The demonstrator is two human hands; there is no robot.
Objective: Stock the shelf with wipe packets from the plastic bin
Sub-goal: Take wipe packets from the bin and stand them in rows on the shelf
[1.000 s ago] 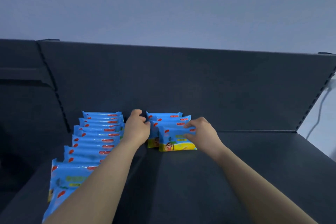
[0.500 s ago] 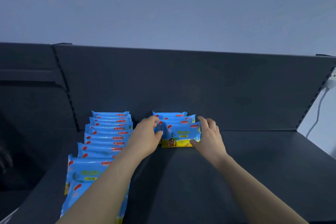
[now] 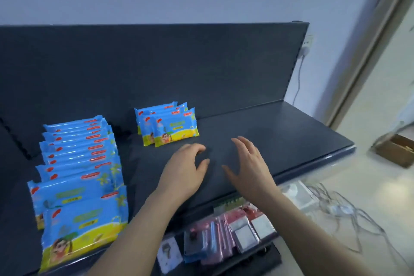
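Shelf between short packet row and front edge — left hand there loosely curled, right hand fingers spread.

Empty hands above dark shelf, wipe packets upright behind

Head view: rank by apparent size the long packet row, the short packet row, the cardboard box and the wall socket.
1. long packet row, though it is nearest the camera.
2. short packet row.
3. cardboard box, cut by the frame edge, so rank unsure.
4. wall socket.
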